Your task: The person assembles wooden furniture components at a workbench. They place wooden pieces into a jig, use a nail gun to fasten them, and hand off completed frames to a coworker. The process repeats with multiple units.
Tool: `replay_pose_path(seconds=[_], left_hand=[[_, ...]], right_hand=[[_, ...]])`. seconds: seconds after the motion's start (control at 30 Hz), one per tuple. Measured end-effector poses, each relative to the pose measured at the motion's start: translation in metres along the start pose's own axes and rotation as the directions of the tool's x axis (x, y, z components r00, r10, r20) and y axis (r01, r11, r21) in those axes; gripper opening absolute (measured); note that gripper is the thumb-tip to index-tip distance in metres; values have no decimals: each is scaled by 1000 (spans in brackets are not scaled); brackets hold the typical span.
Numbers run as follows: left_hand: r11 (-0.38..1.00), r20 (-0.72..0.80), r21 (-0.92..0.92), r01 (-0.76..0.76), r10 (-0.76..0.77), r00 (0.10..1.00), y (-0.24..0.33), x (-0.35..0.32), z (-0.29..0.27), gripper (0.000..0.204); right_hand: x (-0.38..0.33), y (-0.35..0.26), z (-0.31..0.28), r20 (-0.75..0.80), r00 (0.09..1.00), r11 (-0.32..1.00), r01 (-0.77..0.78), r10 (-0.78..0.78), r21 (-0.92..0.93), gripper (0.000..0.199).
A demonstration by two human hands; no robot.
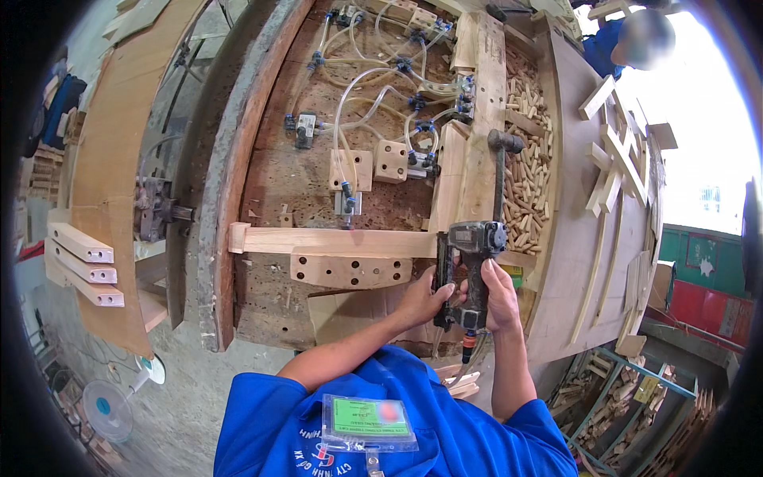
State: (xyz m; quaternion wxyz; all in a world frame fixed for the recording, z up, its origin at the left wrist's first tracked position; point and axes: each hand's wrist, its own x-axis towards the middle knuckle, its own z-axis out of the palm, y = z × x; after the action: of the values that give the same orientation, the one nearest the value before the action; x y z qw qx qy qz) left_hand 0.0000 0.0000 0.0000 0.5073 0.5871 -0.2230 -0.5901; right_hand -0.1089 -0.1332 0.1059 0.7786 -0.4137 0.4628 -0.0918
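At the far left, three short drilled wooden blocks [83, 266] are stacked beside a tall plywood panel [111, 175], and a small white fan [107, 409] is seen on the floor below, where open room is left along the counter [218, 199] edge. A green rectangular badge [369, 420] in a clear sleeve is worn on the blue shirt. The left hand [425, 298] is wrapped around the black nail gun [469, 270] at the horizontal wooden rail [334, 241], the right hand [501, 294] is closed around its grip, and a tray of wooden dowels [526, 175] is seen further right.
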Motion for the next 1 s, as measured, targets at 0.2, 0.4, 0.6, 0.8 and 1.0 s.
replay_pose_path(seconds=[0.2,0.4,0.6,0.8,1.0], left_hand=[[999,6,-12,35,-35,999,2,-3,2,62],[998,-16,-58,-18,17,1000,6,-11,-1,64],[994,-28,-95,-55,52,998,10,-13,-1,65],[995,38,-101,-11,15,999,18,-16,2,65],[982,48,68,-174,171,984,23,-17,9,54]], right_hand=[[-8,-6,19,-66,996,998,61,-62,-6,38],[-8,-6,15,-12,1000,999,-8,8,-47,40],[-6,-5,14,-41,999,997,-24,21,-79,40],[-15,-7,13,-66,998,997,5,-11,-82,38],[-72,-36,-8,-235,952,973,160,-197,-168,27]])
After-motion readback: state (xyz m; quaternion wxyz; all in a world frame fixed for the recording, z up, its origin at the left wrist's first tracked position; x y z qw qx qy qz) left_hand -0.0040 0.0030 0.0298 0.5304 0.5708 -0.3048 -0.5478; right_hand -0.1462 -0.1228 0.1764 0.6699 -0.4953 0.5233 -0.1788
